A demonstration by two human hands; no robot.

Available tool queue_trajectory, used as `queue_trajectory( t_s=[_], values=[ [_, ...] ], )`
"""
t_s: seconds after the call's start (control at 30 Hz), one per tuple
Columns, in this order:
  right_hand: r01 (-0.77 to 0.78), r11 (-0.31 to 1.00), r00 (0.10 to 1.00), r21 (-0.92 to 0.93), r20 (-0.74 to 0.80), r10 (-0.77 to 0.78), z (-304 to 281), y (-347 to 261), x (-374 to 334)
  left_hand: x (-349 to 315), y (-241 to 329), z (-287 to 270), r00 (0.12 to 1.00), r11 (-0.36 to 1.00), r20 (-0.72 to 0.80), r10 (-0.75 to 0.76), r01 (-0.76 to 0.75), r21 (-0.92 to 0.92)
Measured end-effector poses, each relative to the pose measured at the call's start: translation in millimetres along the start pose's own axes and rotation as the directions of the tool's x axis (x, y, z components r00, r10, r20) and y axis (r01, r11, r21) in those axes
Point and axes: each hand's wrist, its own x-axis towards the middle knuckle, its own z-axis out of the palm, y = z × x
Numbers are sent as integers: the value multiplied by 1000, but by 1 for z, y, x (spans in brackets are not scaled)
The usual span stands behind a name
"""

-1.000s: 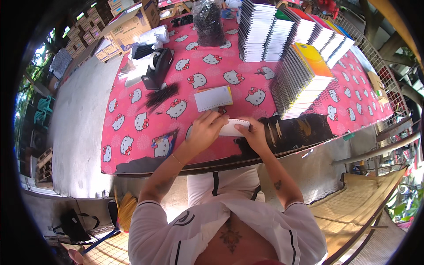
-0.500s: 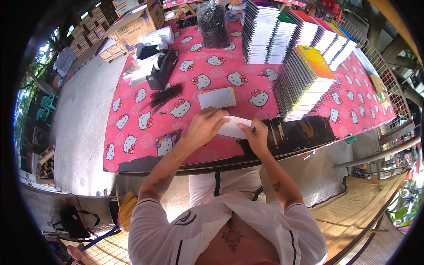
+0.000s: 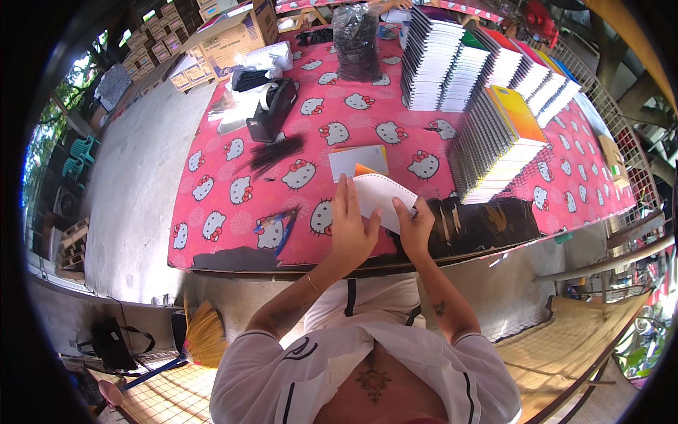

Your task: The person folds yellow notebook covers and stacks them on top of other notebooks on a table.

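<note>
At the table's near edge my right hand (image 3: 414,225) is closed on the right side of a small white punched notepad (image 3: 385,196), thumb on top. An orange corner shows behind its far edge, and a row of holes runs along that edge. My left hand (image 3: 351,222) is at the pad's left edge, fingers stretched out and thumb apart; it seems to touch the paper. Just beyond lies a second small punched pad (image 3: 353,164) with a yellow-orange sheet under it. A loose heap of black binding coils (image 3: 277,155) rests to the left.
A black tape dispenser (image 3: 272,113) stands at the left, a cardboard box (image 3: 236,44) behind it. Spiral notebooks (image 3: 494,145) are stacked at the right, with more stacks (image 3: 432,67) beyond. A bag of black coils (image 3: 356,46) stands at the back. A blue-handled tool (image 3: 284,233) lies near front left.
My left hand has let go of the pad's far left corner and drawn back toward me, its fingers straightening. The pad has tilted, showing an orange corner; my right hand still grips it.
</note>
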Motion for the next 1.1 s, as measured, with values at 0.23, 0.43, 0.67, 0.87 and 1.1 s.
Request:
queue_trajectory(
  t_s=[0.23,0.43,0.67,0.87,1.1],
  values=[
    [-81,996,996,44,42,79,-2,0,-2,29,-54,-25,964,851,127,-233,265,-454],
    [-74,994,983,75,171,60,-29,-3,3,86,-121,-28,918,920,86,388,-379,-100],
    [-101,985,969,139,238,66,-43,-3,-2,51,-63,-20,943,949,113,313,-306,-74],
    [-248,923,929,295,342,141,-28,-13,-14,-12,3,-12,888,907,373,271,-365,210],
    [-241,927,899,289,426,101,-28,-21,-15,-41,-22,-9,935,953,346,-82,175,-247]
  ],
)
